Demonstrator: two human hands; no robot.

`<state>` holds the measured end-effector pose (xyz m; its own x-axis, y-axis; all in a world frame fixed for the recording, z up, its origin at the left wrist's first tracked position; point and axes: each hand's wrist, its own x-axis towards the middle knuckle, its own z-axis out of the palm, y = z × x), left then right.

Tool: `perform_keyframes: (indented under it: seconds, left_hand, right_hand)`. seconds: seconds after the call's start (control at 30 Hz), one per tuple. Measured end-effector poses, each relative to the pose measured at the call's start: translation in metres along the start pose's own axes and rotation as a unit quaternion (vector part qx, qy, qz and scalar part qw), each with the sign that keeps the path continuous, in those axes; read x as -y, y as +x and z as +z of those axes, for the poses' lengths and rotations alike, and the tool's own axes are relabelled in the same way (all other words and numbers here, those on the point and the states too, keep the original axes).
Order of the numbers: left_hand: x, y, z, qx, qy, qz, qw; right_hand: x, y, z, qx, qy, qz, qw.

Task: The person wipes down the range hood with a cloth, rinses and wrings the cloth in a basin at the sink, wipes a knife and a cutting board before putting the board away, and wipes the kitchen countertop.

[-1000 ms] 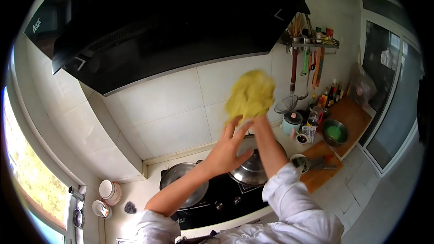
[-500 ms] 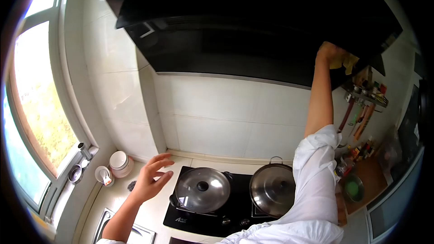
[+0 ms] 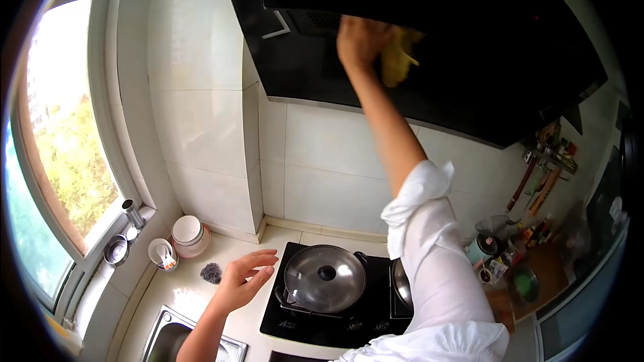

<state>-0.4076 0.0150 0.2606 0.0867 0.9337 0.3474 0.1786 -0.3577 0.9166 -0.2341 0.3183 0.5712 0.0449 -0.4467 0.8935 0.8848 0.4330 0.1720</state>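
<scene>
My right hand (image 3: pixel 364 41) is raised to the underside of the black range hood (image 3: pixel 443 87), closed on a yellow cloth (image 3: pixel 400 57). Part of the cloth hangs loose to the right of the fingers. Low on the left, my left hand (image 3: pixel 245 280) hovers with its fingers apart and nothing in it, beside the left edge of the black gas stove (image 3: pixel 302 325). A lidded pan (image 3: pixel 325 279) with a black knob sits on the left burner. My right sleeve covers most of a second steel pan (image 3: pixel 401 283) on the other burner.
A sink (image 3: pixel 168 335) lies at the lower left, with a dark scouring pad (image 3: pixel 210 273) and stacked bowls (image 3: pixel 188 231) behind it. Metal cups (image 3: pixel 117 250) line the window sill. Utensils (image 3: pixel 547 188) hang at the right above bottles and a bowl (image 3: pixel 522 281).
My right hand has swept left along the hood with the yellow cloth. The view has shifted, and my left hand stays open near the stove.
</scene>
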Motion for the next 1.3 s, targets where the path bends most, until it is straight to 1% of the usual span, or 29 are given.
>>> perform_keyframes:
  seconds: [0.03,0.07,0.13,0.17,0.2,0.23,0.27,0.33,0.4,0.43,0.47,0.5,0.53,0.57,0.6,0.67,0.7,0.73,0.8,0.83,0.9,0.93,1.0,1.03,1.07,1.1,1.17,1.27,1.3]
  left_hand:
    - [0.000,-0.001,0.001,0.004,0.007,-0.006,1.000]
    - [-0.001,0.001,0.004,0.009,0.006,-0.005,1.000]
    - [-0.002,0.004,0.013,0.031,-0.004,-0.028,0.999]
    - [0.000,0.007,0.020,0.031,-0.018,-0.027,0.999]
    - [0.001,0.012,0.027,0.038,-0.018,-0.027,0.999]
    - [0.001,0.016,0.034,0.048,-0.023,-0.028,0.998]
    - [0.000,0.019,0.042,0.056,-0.028,-0.028,0.998]
    - [-0.006,0.025,0.057,0.076,-0.035,-0.036,0.996]
    - [-0.010,0.030,0.074,0.094,-0.042,-0.045,0.994]
    - [-0.011,0.031,0.080,0.107,-0.037,-0.062,0.992]
    - [-0.011,0.032,0.086,0.121,-0.030,-0.079,0.989]
    - [-0.013,0.033,0.091,0.129,-0.027,-0.077,0.988]
    - [-0.015,0.032,0.098,0.130,-0.032,-0.088,0.987]
    - [-0.017,0.034,0.105,0.136,-0.036,-0.099,0.985]
    - [-0.017,0.035,0.111,0.154,-0.032,-0.095,0.983]
    - [-0.015,0.037,0.120,0.152,-0.061,-0.087,0.983]
    - [-0.015,0.039,0.124,0.153,-0.055,-0.088,0.983]
    - [-0.015,0.040,0.128,0.157,-0.053,-0.087,0.982]
    - [-0.017,0.040,0.135,0.146,-0.056,-0.090,0.984]
    - [-0.018,0.040,0.138,0.142,-0.064,-0.096,0.983]
    - [-0.020,0.040,0.143,0.146,-0.056,-0.099,0.983]
    - [-0.020,0.039,0.144,0.151,-0.049,-0.102,0.982]
    - [-0.017,0.037,0.144,0.156,-0.048,-0.096,0.982]
    - [-0.017,0.034,0.142,0.158,-0.048,-0.093,0.982]
    - [-0.020,0.031,0.139,0.147,-0.048,-0.093,0.984]
    - [-0.025,0.027,0.136,0.148,-0.046,-0.087,0.984]
    - [-0.026,0.016,0.122,0.132,-0.064,-0.090,0.985]
    - [-0.020,0.000,0.093,0.111,-0.055,-0.094,0.988]
    - [-0.020,-0.007,0.083,0.099,-0.034,-0.111,0.988]
  right_hand:
    - [0.017,-0.006,0.009,0.061,0.089,0.028,0.994]
    - [0.028,-0.010,0.017,0.120,0.176,0.055,0.976]
    - [0.036,-0.017,0.015,0.202,0.153,-0.042,0.966]
    - [0.024,-0.019,0.006,0.136,-0.027,-0.236,0.962]
    - [0.011,-0.023,-0.002,-0.011,-0.210,-0.388,0.897]
    - [-0.002,-0.026,-0.006,0.124,-0.007,-0.248,0.961]
    - [-0.015,-0.029,-0.012,0.247,0.197,-0.084,0.945]
    - [-0.056,-0.022,-0.031,0.193,0.183,-0.150,0.952]
    - [-0.098,-0.007,-0.074,0.304,0.135,-0.160,0.930]
    - [-0.124,-0.005,-0.090,0.304,0.131,-0.158,0.930]
    - [-0.152,-0.005,-0.105,0.277,0.098,-0.198,0.935]
    - [-0.180,-0.005,-0.121,0.248,0.062,-0.238,0.937]
    - [-0.205,-0.005,-0.139,0.248,0.049,-0.236,0.938]
    - [-0.232,-0.007,-0.161,0.227,-0.032,-0.251,0.941]
    - [-0.261,-0.010,-0.180,0.225,-0.068,-0.237,0.943]
    - [-0.318,-0.015,-0.218,0.224,-0.143,-0.209,0.941]
    - [-0.334,-0.010,-0.240,0.311,-0.218,-0.172,0.909]
    - [-0.352,-0.008,-0.258,0.393,-0.286,-0.134,0.864]
    - [-0.404,-0.024,-0.291,0.337,-0.334,-0.137,0.869]
    - [-0.423,-0.025,-0.301,0.337,-0.333,-0.137,0.870]
    - [-0.446,-0.024,-0.317,0.228,-0.219,-0.029,0.948]
    - [-0.453,-0.025,-0.321,0.227,-0.219,-0.029,0.948]
    - [-0.458,-0.022,-0.320,0.269,-0.281,0.047,0.920]
    - [-0.458,-0.017,-0.313,0.208,-0.257,0.120,0.936]
    - [-0.458,-0.009,-0.301,0.037,-0.203,0.067,0.976]
    - [-0.464,0.002,-0.283,-0.042,-0.213,0.074,0.973]
    - [-0.452,0.026,-0.243,-0.059,-0.182,0.096,0.977]
    - [-0.385,0.048,-0.192,-0.092,-0.150,0.156,0.972]
    - [-0.361,0.052,-0.178,-0.100,-0.137,0.165,0.972]
